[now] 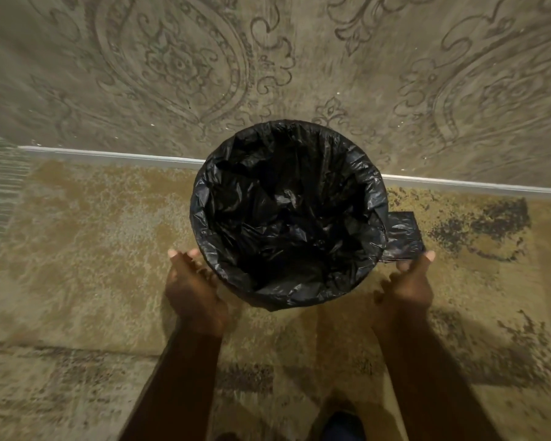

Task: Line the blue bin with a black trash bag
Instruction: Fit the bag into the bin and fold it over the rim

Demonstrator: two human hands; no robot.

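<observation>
A round bin stands on the rug in the middle of the head view, and a crinkled black trash bag (287, 214) covers its whole inside and folds over its rim, so none of the blue shows. My left hand (193, 291) is at the bin's near-left side, fingers spread, touching or almost touching the bag's folded edge. My right hand (407, 286) hovers at the near-right side, fingers apart, holding nothing. A flat folded piece of black plastic (404, 237) lies on the rug against the bin's right side, just beyond my right fingertips.
The bin sits where a tan mottled rug (93, 249) meets a patterned grey carpet (172, 74), with a pale metal strip (109, 153) running between them. A dark shoe tip (342, 426) shows at the bottom edge.
</observation>
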